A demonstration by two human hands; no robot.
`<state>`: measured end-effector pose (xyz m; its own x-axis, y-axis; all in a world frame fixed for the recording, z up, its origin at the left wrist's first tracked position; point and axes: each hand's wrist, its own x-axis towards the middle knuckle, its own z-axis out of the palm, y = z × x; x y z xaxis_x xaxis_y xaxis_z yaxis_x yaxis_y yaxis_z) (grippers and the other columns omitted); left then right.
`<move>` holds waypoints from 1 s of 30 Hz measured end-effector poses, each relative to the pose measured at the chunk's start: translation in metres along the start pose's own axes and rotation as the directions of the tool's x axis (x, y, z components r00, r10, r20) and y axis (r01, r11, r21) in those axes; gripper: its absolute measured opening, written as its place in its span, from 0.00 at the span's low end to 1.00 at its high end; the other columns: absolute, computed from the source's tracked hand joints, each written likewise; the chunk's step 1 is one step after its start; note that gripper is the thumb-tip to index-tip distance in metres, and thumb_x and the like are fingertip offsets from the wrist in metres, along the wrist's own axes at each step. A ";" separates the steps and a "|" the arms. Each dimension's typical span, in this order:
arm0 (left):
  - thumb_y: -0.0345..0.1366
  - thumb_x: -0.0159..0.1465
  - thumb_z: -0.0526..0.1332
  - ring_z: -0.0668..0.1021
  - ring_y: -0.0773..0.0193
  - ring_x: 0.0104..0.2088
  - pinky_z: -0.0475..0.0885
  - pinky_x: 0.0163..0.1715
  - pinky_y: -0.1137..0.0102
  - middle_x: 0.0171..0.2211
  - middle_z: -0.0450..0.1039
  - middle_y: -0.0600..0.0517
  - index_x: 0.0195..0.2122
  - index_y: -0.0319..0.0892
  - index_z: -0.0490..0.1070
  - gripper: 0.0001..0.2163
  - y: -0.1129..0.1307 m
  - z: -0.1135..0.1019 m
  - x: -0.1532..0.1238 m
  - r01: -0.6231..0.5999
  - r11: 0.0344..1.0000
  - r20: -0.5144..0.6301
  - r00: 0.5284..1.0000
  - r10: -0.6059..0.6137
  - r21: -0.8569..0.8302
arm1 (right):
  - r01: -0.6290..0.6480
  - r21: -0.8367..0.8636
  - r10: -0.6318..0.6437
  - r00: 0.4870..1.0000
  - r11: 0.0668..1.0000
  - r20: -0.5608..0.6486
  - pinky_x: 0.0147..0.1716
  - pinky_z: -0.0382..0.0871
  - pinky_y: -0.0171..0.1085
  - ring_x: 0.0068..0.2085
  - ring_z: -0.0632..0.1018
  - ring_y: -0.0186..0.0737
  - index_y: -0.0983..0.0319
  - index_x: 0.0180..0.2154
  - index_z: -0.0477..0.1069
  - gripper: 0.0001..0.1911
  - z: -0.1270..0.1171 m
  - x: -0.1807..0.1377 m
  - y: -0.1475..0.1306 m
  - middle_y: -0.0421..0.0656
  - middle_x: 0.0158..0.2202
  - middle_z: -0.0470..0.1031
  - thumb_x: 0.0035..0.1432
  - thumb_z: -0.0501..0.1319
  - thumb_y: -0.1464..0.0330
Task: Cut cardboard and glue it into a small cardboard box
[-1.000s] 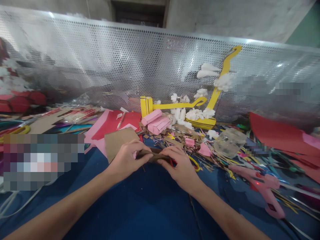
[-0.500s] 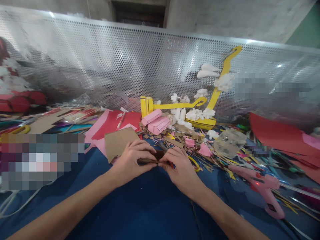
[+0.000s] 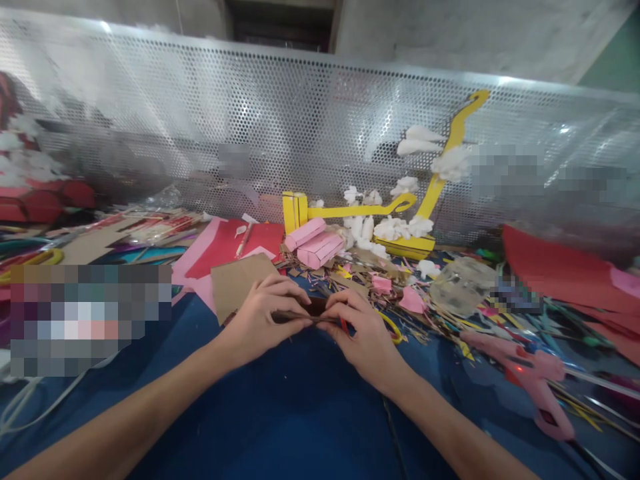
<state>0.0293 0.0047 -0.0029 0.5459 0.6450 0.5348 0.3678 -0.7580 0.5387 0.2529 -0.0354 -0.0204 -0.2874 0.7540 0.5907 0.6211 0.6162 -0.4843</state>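
Between both hands is a small piece of brown cardboard, its near edge seen almost side-on. My left hand pinches its left end between thumb and fingers. My right hand grips the right end the same way, fingertips close to the left ones. Much of the piece is hidden behind the fingers. Scissors with yellow and red handles lie just beyond my right hand. A flat square of brown cardboard lies behind my left hand.
Paper scraps and pink box shapes lie ahead, before yellow models with white tufts. A pink glue gun with a lit red light rests at right. Red paper lies left of centre. A perforated metal panel stands behind.
My right fingers have shifted slightly along the cardboard and spread a little from the palm. Both hands keep their hold. The whole view has shifted very slightly.
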 end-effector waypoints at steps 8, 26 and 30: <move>0.34 0.64 0.68 0.74 0.54 0.50 0.67 0.56 0.53 0.45 0.80 0.51 0.33 0.50 0.83 0.05 0.005 -0.001 0.000 -0.001 0.998 -0.008 1.000 0.001 -0.060 | 0.016 0.025 -0.015 1.000 1.000 -0.023 0.42 0.70 0.44 0.41 0.74 0.45 0.59 0.32 0.75 0.07 0.001 0.000 -0.004 0.43 0.37 0.75 0.64 0.66 0.72; 0.35 0.61 0.70 0.80 0.52 0.50 0.72 0.55 0.53 0.40 0.83 0.50 0.36 0.52 0.85 0.05 -0.004 -0.002 0.002 0.182 0.971 -0.041 0.981 -0.191 -0.158 | -0.044 -0.004 0.044 0.998 0.999 -0.050 0.47 0.70 0.46 0.45 0.76 0.48 0.57 0.39 0.76 0.03 -0.003 0.003 -0.005 0.44 0.40 0.78 0.65 0.64 0.71; 0.34 0.60 0.71 0.80 0.52 0.49 0.69 0.57 0.49 0.40 0.82 0.50 0.35 0.53 0.85 0.05 -0.001 0.001 0.001 0.176 0.977 -0.037 0.983 -0.181 -0.119 | -0.020 -0.011 0.020 1.000 1.000 -0.012 0.44 0.69 0.45 0.42 0.75 0.47 0.57 0.38 0.77 0.04 -0.002 0.002 -0.008 0.42 0.36 0.80 0.64 0.65 0.72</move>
<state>0.0305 0.0056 -0.0035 0.4419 0.7748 0.4521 0.3655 -0.6158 0.6980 0.2488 -0.0392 -0.0136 -0.2659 0.7635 0.5886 0.6350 0.5981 -0.4889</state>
